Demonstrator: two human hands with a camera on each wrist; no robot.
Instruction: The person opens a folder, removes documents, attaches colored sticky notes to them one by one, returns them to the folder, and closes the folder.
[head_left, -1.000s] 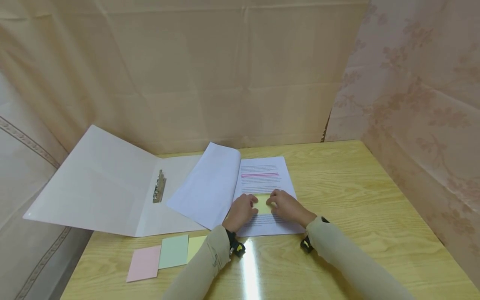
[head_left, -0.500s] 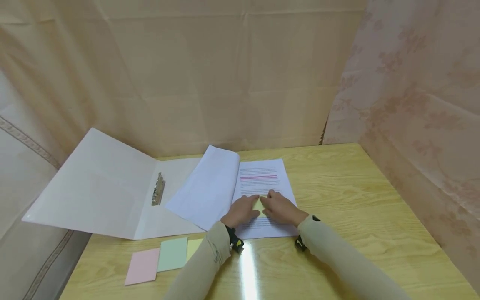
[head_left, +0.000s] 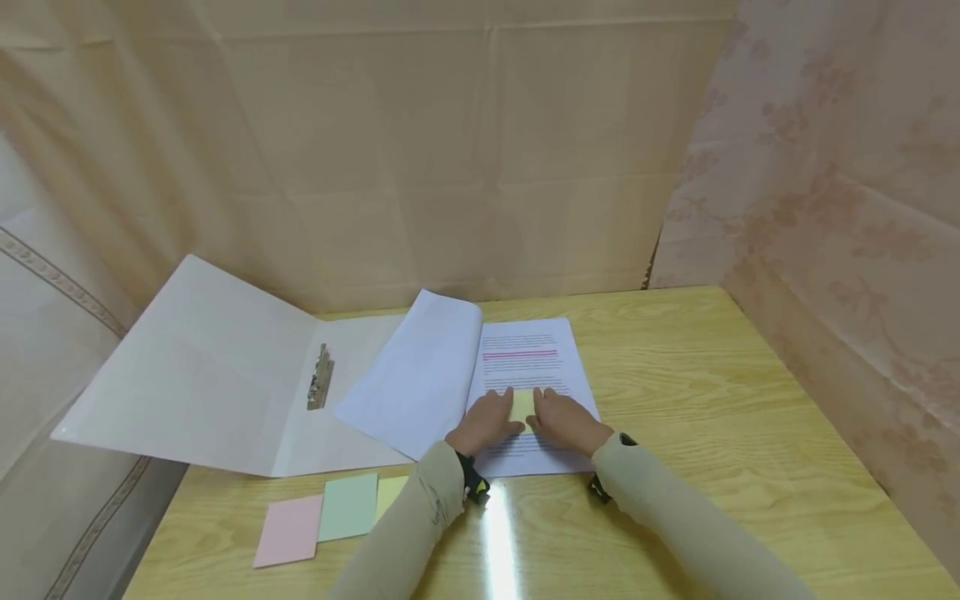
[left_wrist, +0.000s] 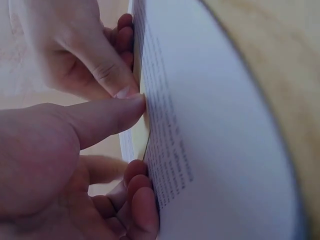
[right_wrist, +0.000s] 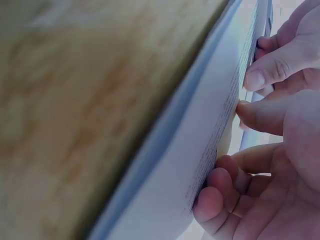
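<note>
A yellow sticky note (head_left: 522, 406) lies on a printed page (head_left: 528, 337) with pink highlighted lines higher up. My left hand (head_left: 486, 422) presses along the note's left side, and my right hand (head_left: 566, 420) does the same on the right. In the left wrist view the two thumbs nearly meet at the note, the left thumb (left_wrist: 112, 117) resting on it. The right wrist view shows the right thumb (right_wrist: 262, 115) on the note, with the other fingertips (right_wrist: 209, 202) bent and resting against the page. Part of the note is hidden under the hands.
Left of the page, turned-over sheets (head_left: 420, 375) overlap an open white folder (head_left: 202, 375) with a metal clip (head_left: 320, 379). Pink (head_left: 288, 532), green (head_left: 348, 507) and yellow (head_left: 390, 492) note pads lie at the front left. The wooden table (head_left: 712, 400) meets curtains behind and beside it.
Both hands have flattened from fingertips at the note's sides to pressing on it. They came together at its middle, then moved slightly apart, baring its centre.
</note>
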